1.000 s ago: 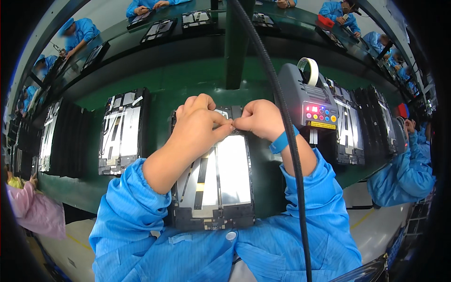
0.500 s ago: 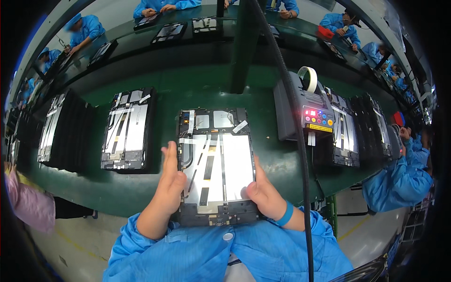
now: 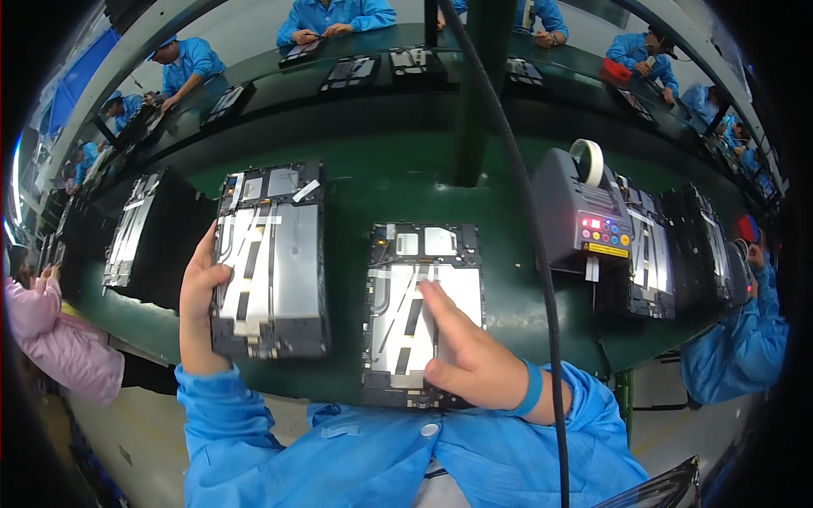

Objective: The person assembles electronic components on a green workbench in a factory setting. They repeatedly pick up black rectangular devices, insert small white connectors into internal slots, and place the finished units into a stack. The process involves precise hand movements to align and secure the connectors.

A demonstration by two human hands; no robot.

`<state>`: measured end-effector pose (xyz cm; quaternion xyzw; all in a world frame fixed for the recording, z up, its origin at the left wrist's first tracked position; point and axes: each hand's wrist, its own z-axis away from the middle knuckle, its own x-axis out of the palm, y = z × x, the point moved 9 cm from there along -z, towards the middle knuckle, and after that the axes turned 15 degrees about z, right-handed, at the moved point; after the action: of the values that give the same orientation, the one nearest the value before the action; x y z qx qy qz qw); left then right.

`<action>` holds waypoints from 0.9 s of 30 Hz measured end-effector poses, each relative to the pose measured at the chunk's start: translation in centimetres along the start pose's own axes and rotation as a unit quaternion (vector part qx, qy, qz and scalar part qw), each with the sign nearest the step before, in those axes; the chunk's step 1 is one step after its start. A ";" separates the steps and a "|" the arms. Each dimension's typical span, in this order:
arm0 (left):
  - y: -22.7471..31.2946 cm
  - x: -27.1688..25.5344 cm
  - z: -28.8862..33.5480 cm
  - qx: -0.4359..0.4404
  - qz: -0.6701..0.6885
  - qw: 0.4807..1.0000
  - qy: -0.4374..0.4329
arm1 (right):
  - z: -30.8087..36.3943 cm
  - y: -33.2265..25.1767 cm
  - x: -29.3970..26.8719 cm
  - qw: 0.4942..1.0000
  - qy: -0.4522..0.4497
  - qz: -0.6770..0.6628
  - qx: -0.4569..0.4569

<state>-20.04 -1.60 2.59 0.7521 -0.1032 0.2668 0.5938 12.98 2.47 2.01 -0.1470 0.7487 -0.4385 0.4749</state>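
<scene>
My left hand [image 3: 202, 284] grips the left edge of an opened tablet [image 3: 300, 271], its thumb on the front and its fingers out of sight behind the edge. This black-framed tablet has silver plates, dark strips, flat cables and a white tape piece at its upper right corner. A similar opened tablet [image 3: 457, 292] lies on the bench before me, with no such tape at its upper right. Across its lower right part rests my right hand [image 3: 478, 364], fingers stretched up over the silver plate and thumb apart, holding nothing. A blue band circles my right wrist.
A grey tape dispenser [image 3: 563, 216] with a white roll stands right on the green bench [image 3: 406, 186]. Stacked tablets stand behind it [image 3: 648, 254] and at far left [image 3: 135, 233]. A black cable [image 3: 542, 271] hangs down in front. Co-workers in blue and pink sit around.
My left hand has moved left with the taped tablet, away from the middle. Another tablet without that tape now shows there, and my right hand has shifted from the edge onto its face.
</scene>
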 end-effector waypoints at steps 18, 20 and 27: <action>-1.0 -9.0 -5.6 -0.081 -0.085 0.993 0.025 | 7.6 5.0 -6.4 0.967 0.233 0.003 0.108; -1.1 -7.8 -5.7 -0.087 -0.089 0.992 0.004 | 10.2 7.9 -8.0 0.922 0.328 -0.047 0.200; 0.9 -11.3 -5.2 -0.086 -0.321 0.938 0.097 | 14.7 13.9 -12.6 0.797 0.481 -0.110 0.347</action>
<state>-31.36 1.30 -1.81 0.6618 0.1793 0.1234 0.7174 34.43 10.84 -4.13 0.1760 0.6571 -0.7327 0.0209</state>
